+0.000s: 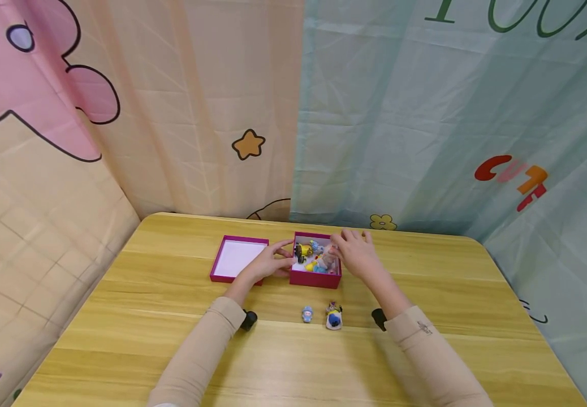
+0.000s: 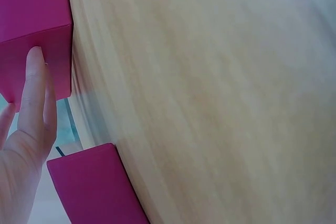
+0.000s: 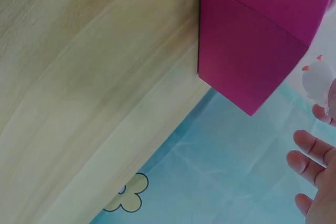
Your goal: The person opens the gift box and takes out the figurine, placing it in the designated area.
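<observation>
One yellow wood-grain table (image 1: 477, 316) is topped by a rectangular magenta box (image 1: 315, 279), best braced by the left hand (image 1: 267, 264), fingers straight; a rounded white toy (image 3: 316, 80), seemingly pinched above it by the right hand (image 1: 357, 255), is best held clear.

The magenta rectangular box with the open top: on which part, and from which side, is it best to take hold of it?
The box is probably best held by its outer left wall and right wall, coming from both sides at once. These walls are upright, flat and opposite. Small colourful toy figures lie inside, so reaching in may disturb them.
</observation>
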### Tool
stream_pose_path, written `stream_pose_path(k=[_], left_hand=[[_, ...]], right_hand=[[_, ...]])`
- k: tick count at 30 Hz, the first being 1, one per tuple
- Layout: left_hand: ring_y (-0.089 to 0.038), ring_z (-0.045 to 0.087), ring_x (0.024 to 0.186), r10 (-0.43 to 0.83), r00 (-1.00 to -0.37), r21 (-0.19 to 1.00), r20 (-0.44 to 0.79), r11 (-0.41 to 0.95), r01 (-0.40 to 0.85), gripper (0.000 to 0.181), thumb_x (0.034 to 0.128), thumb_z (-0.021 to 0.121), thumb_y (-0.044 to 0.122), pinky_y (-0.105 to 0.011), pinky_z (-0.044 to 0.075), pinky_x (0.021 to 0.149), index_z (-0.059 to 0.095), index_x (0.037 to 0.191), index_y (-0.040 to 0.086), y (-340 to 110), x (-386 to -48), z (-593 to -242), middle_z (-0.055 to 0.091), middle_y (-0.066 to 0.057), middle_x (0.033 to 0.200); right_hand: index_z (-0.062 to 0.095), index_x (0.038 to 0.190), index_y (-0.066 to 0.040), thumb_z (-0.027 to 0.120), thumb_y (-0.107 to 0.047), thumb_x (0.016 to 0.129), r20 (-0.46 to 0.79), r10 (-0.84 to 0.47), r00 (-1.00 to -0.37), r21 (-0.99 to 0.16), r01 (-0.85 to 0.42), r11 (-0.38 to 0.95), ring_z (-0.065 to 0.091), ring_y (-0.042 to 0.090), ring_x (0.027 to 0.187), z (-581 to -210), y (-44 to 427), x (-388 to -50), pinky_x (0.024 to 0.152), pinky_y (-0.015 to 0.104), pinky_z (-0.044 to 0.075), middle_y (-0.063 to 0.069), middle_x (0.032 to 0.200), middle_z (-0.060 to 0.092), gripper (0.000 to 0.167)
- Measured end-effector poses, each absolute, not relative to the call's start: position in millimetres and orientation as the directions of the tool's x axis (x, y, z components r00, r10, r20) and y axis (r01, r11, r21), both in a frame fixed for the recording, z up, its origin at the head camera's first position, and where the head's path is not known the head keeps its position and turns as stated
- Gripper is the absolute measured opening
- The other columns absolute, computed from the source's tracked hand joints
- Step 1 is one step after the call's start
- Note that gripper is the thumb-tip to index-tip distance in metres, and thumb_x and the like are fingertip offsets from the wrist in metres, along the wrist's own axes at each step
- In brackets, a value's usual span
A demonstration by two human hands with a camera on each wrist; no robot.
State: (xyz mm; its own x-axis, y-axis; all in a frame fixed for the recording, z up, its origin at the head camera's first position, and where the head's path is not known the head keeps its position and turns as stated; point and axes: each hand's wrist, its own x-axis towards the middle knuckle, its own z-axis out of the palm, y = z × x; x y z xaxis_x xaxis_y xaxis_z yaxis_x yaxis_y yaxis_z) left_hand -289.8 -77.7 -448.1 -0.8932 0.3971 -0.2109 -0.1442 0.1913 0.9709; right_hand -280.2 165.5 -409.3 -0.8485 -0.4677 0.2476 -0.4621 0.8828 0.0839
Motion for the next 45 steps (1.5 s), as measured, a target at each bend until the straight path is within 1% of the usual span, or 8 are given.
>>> stream_pose_path(k=[5,11,17,26,29,34,39,45], left_hand=[[-0.027,0.06,0.093,0.371,-0.907,0.972,-0.199,0.194,-0.134,0.061,0.0888,0.059,0.01,-0.044,0.052,0.08,0.032,0.143,0.012,-76.1,-293.1,-456.5,0.044,-0.022,0.119],[-0.025,0.06,0.09,0.347,-0.917,0.969,-0.199,0.21,-0.131,0.059,0.0886,0.059,0.009,-0.04,0.054,0.077,0.034,0.141,0.014,-75.6,-293.0,-456.7,0.046,-0.02,0.117],[-0.026,0.061,0.091,0.346,-0.917,0.97,-0.199,0.205,-0.134,0.059,0.0886,0.059,0.009,-0.04,0.054,0.077,0.034,0.142,0.014,-74.9,-292.2,-455.2,0.046,-0.02,0.118],[-0.024,0.061,0.09,0.346,-0.915,0.968,-0.206,0.206,-0.14,0.059,0.0886,0.06,0.011,-0.039,0.055,0.076,0.034,0.142,0.015,-74.9,-292.7,-455.4,0.047,-0.019,0.117],[-0.025,0.06,0.091,0.361,-0.908,0.968,-0.21,0.206,-0.142,0.06,0.0888,0.059,0.01,-0.041,0.053,0.079,0.032,0.142,0.013,-76.1,-291.5,-451.7,0.045,-0.021,0.119],[-0.024,0.06,0.091,0.354,-0.911,0.967,-0.213,0.211,-0.144,0.061,0.0885,0.06,0.011,-0.04,0.054,0.077,0.032,0.142,0.014,-75.9,-294.5,-455.4,0.045,-0.02,0.119],[-0.024,0.061,0.09,0.333,-0.92,0.965,-0.208,0.226,-0.136,0.059,0.0878,0.061,0.012,-0.037,0.055,0.075,0.036,0.141,0.017,-74.7,-294.2,-455.8,0.048,-0.017,0.117],[-0.024,0.061,0.089,0.337,-0.919,0.967,-0.203,0.216,-0.135,0.06,0.0877,0.061,0.012,-0.038,0.055,0.075,0.035,0.141,0.017,-74.3,-294.6,-456.4,0.048,-0.018,0.116]], right_hand=[[0.05,0.106,-0.018,0.052,-0.036,0.091,0.28,-0.468,-0.839,0.099,-0.459,0.883,0.046,0.027,0.098,-404.5,172.3,-273.5,0.085,0.049,0.031,0.006,0.098,0.047,0.024],[0.05,0.107,-0.017,0.054,-0.035,0.09,0.29,-0.461,-0.839,0.11,-0.449,0.887,0.046,0.028,0.092,-401.1,182.4,-263.5,0.083,0.048,0.032,0.006,0.096,0.046,0.025],[0.051,0.104,-0.016,0.054,-0.036,0.091,0.282,-0.44,-0.852,0.089,-0.433,0.897,0.045,0.027,0.088,-401.1,193.3,-253.2,0.084,0.049,0.033,0.005,0.092,0.044,0.024],[0.052,0.107,-0.015,0.053,-0.036,0.092,0.236,-0.415,-0.878,0.082,-0.408,0.909,0.046,0.028,0.091,-406.9,207.2,-237.6,0.086,0.052,0.036,0.005,0.095,0.046,0.026],[0.052,0.108,-0.015,0.053,-0.036,0.091,0.242,-0.416,-0.876,0.089,-0.407,0.909,0.047,0.028,0.091,-409.9,210.3,-232.3,0.084,0.05,0.037,0.006,0.096,0.047,0.027],[0.051,0.107,-0.015,0.055,-0.036,0.091,0.253,-0.42,-0.872,0.103,-0.407,0.907,0.047,0.027,0.09,-414.7,213.8,-224.5,0.081,0.047,0.038,0.006,0.096,0.047,0.027],[0.052,0.103,-0.015,0.057,-0.034,0.09,0.262,-0.417,-0.87,0.091,-0.408,0.909,0.047,0.027,0.087,-419.3,217.6,-216.7,0.081,0.049,0.039,0.005,0.092,0.046,0.024],[0.052,0.1,-0.015,0.059,-0.034,0.088,0.279,-0.423,-0.862,0.11,-0.409,0.906,0.05,0.028,0.088,-426.6,224.6,-205.5,0.082,0.049,0.04,0.006,0.092,0.049,0.023]])
